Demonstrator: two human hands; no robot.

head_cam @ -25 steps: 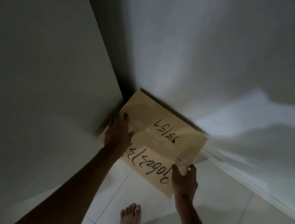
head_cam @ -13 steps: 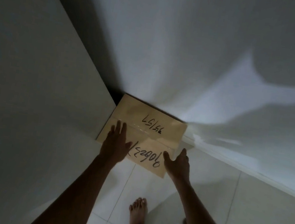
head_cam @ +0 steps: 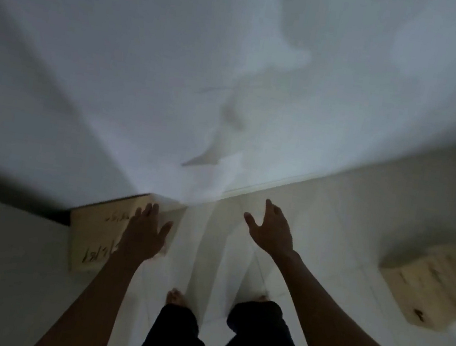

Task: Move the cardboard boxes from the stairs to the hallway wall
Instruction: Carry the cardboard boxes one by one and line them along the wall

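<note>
A tan cardboard box (head_cam: 95, 230) with black handwriting lies on the floor in the corner, against the white wall. My left hand (head_cam: 143, 233) hovers over its right part, fingers spread, holding nothing; whether it touches the box I cannot tell. My right hand (head_cam: 271, 229) is open in the air to the right of the box, well apart from it. A second cardboard box (head_cam: 428, 284) sits on the floor at the right edge, blurred by motion.
White walls (head_cam: 235, 71) meet in a corner at the left. A white baseboard (head_cam: 278, 184) runs along the pale tiled floor (head_cam: 346, 218). My bare feet (head_cam: 175, 297) and dark trousers stand between the two boxes.
Both hands have let go of the box, which now rests in the corner. The view has swung right, bringing a second box into sight, and my right hand has moved away from the first box.
</note>
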